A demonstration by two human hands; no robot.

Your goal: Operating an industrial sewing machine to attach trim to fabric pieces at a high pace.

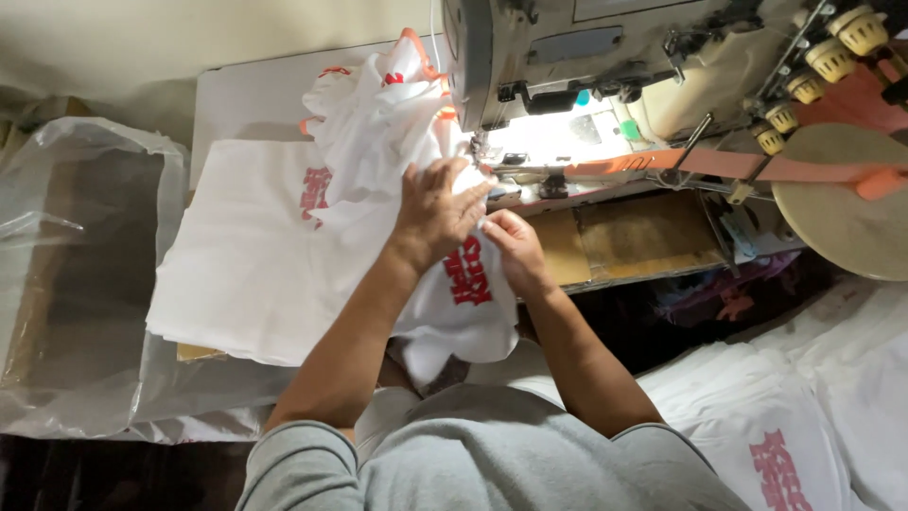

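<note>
Left hand (pixel 437 210) pressing flat on white shirt (pixel 378 132) at sewing machine (pixel 605 57) | right hand (pixel 513 244) pinching its hem beside needle | risk: fingers creeping under needle, fabric bunching, seam wandering

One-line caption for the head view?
Both hands, left and right, press white printed fabric at a sewing machine.

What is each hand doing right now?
Left hand: open, pressed flat on the white garment.
Right hand: fingers closed, pinching the garment near the sewing machine.
</note>
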